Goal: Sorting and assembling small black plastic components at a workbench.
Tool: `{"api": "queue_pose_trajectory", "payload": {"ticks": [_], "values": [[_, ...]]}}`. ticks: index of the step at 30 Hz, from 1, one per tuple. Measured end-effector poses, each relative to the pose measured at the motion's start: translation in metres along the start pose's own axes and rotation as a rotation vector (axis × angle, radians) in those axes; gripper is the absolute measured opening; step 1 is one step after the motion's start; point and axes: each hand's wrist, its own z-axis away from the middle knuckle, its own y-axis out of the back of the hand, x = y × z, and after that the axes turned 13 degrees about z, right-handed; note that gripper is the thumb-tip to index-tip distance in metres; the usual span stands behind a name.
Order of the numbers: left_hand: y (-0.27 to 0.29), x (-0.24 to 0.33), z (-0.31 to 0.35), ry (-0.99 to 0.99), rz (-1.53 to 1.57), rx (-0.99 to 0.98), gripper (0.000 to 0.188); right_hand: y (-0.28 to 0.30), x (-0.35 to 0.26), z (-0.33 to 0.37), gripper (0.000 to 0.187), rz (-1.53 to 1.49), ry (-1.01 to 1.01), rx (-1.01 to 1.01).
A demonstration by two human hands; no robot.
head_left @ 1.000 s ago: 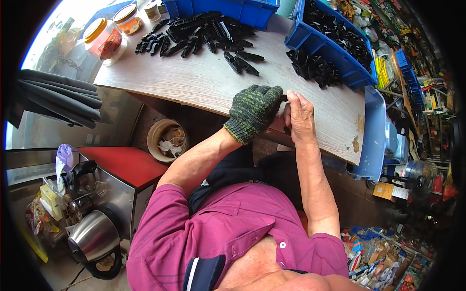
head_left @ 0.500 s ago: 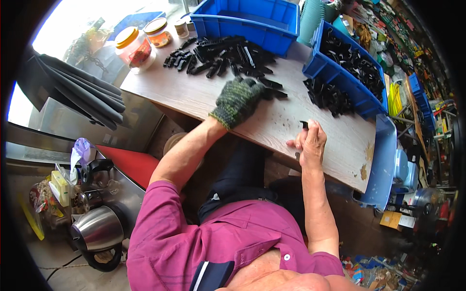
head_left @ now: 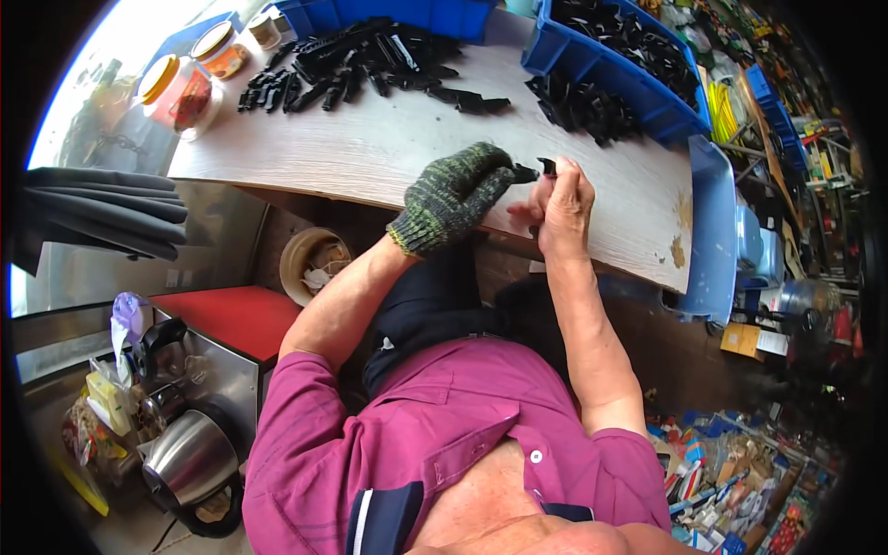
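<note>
Head view: gloved left hand (head_left: 450, 196) and bare right hand (head_left: 561, 201) closed together on small black part (head_left: 527, 172), above worktop (head_left: 370, 148) edge.

This was a small hardware shop or parts workshop. A worn wooden workbench (head_left: 370, 153) carried loose heaps of small black plastic parts (head_left: 370, 69), and blue plastic bins (head_left: 638, 88) at its far edge held more of the same. To the right, crowded shelves of packaged goods (head_left: 786, 139) ran back into the room — tools and bright packets also lay on the floor (head_left: 721, 481). A steel kettle (head_left: 190, 458) and lidded jars (head_left: 185, 88) stood nearby.
</note>
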Motion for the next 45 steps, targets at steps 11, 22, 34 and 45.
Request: {"api": "queue_pose_trajectory", "payload": {"ticks": [11, 22, 34, 45], "values": [[-0.025, 0.012, -0.012, 0.357, 0.135, -0.061, 0.027, 0.009, 0.011, 0.003, 0.025, 0.053, 0.037, 0.052], [-0.073, 0.022, -0.007, 0.288, 0.140, 0.126, 0.030, 0.017, 0.010, 0.004, 0.024, 0.147, 0.145, 0.138], [0.008, -0.037, -0.066, -0.208, -0.946, -0.009, 0.024, 0.132, -0.032, -0.066, 0.035, -0.039, -0.072, 0.713], [0.011, -0.038, -0.072, -0.190, -0.946, -0.026, 0.022, 0.119, -0.012, -0.094, 0.041, 0.383, -0.311, 0.416]]}}
